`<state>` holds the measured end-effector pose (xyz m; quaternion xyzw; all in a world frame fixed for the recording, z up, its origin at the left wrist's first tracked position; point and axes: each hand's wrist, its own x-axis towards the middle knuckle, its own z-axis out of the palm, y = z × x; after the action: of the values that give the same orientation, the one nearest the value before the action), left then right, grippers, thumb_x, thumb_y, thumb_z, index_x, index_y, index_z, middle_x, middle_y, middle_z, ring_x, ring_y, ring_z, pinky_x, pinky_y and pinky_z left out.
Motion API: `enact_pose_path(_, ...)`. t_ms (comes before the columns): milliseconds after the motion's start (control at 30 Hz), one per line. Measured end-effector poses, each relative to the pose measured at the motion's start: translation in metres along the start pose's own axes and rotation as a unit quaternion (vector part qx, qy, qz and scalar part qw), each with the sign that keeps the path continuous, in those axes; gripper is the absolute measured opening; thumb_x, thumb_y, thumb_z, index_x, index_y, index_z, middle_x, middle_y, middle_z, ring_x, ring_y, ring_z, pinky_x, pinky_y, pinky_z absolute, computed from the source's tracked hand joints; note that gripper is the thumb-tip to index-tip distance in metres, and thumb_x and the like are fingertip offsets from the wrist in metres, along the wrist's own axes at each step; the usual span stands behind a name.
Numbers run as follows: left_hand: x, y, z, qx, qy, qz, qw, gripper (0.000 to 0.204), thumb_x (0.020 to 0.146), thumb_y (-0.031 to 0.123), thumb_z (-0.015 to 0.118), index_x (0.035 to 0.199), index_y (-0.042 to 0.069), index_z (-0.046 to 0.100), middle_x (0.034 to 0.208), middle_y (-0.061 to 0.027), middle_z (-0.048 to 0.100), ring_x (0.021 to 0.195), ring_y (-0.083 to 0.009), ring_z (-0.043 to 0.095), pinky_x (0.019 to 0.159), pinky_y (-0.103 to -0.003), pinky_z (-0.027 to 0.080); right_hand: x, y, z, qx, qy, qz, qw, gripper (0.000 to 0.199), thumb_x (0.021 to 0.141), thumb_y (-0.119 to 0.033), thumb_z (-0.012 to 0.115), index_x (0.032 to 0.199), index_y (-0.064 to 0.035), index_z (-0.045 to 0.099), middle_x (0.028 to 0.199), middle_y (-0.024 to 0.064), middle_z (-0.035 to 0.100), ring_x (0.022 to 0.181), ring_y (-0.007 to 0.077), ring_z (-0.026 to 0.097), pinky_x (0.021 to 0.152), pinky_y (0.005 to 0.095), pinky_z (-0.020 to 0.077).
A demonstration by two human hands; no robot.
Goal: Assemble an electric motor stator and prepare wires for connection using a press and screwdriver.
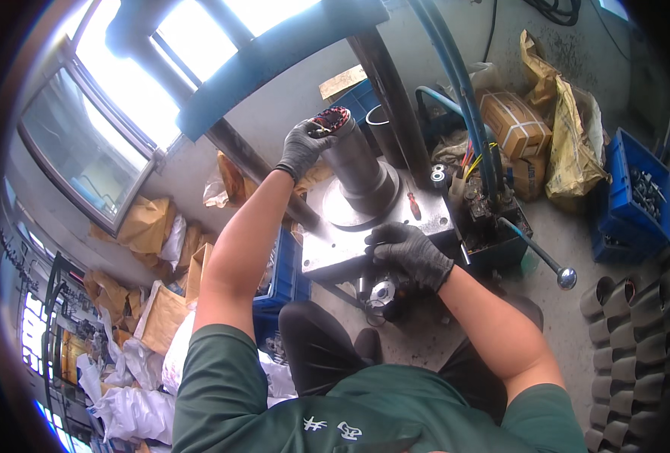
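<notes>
Two gloved hands are at work on one metal assembly. The motor winding point(332, 118), red-laced with copper wire, sits on the top end of a steel cylinder point(357, 162), which stands on a round flange on a square steel plate point(350, 245). The left hand point(301, 147) is closed about the rim of the winding, fingertips pinching its edge. The right hand point(410, 253) is pressed flat on the near edge of the plate, fingers curled over it and gripping nothing else.

As a judgement, the step would be done well if the winding were kept square to the cylinder, the pinch being kept on the outer rim and off the wires, while the plate is held down firmly so that nothing rocks.

Just beyond the right grip a red-handled screwdriver point(412, 204) lies on the plate, and a lever with a ball knob point(566, 278) juts out farther right. Below the right grip small metal parts lie on the floor.

Well right of both grips a brown cardboard box point(514, 121), strapped with pale bands, sits beside crumpled yellow-brown paper bags point(572, 143); no label can be read. Farther right stands a blue crate point(637, 189) of bolts, and grey tube sections point(622, 332) are stacked beneath it. Left of the left arm, more brown paper bags point(146, 226) and white plastic sacks point(135, 411) are heaped under a window.
</notes>
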<state>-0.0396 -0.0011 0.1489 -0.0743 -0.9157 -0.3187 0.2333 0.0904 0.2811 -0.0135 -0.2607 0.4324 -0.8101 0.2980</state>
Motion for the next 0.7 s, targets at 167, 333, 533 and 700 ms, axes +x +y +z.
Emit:
enact_pose_path(167,-0.001,0.005,-0.001,0.014,-0.020,-0.011,1.000,0.044,0.079,0.021,0.086,0.115,-0.001,0.070,0.094,-0.0073,0.073,0.087,-0.0137,0.066,0.084,-0.030,0.054,-0.002,-0.001,0.001,-0.012,0.011,0.053,0.998,0.021,0.086,-0.010,0.079,0.100,-0.0023,0.065,0.082,0.0045,0.067,0.069,0.0119,0.066,0.061,0.0273,0.0555)
enact_pose_path(333,0.010,-0.016,-0.013,-0.015,-0.067,-0.049,0.996,0.051,0.081,0.023,0.085,0.121,-0.001,0.067,0.104,-0.0086,0.073,0.094,-0.0148,0.066,0.087,-0.031,0.054,-0.004,-0.001,0.007,-0.122,0.027,0.075,0.989,0.031,0.082,-0.021,0.087,0.090,-0.0008,0.065,0.076,0.0051,0.066,0.066,0.0124,0.065,0.058,0.0287,0.0546)
enact_pose_path(533,0.004,0.000,0.002,-0.001,-0.079,-0.022,0.997,0.054,0.081,0.024,0.087,0.125,0.000,0.068,0.106,-0.0039,0.072,0.097,-0.0118,0.063,0.089,-0.029,0.051,-0.004,-0.007,0.005,-0.304,0.074,0.051,0.948,0.042,0.077,-0.033,0.089,0.079,0.0030,0.068,0.074,0.0104,0.069,0.067,0.0157,0.066,0.064,0.0331,0.0551)
enact_pose_path(700,0.000,0.019,0.006,0.073,-0.020,-0.015,0.997,0.049,0.076,0.023,0.085,0.117,0.001,0.072,0.107,-0.0091,0.075,0.095,-0.0150,0.066,0.088,-0.032,0.053,-0.006,-0.013,0.005,-0.456,0.088,0.024,0.885,0.047,0.075,-0.039,0.089,0.081,0.0043,0.070,0.074,0.0127,0.071,0.068,0.0168,0.067,0.066,0.0346,0.0550)
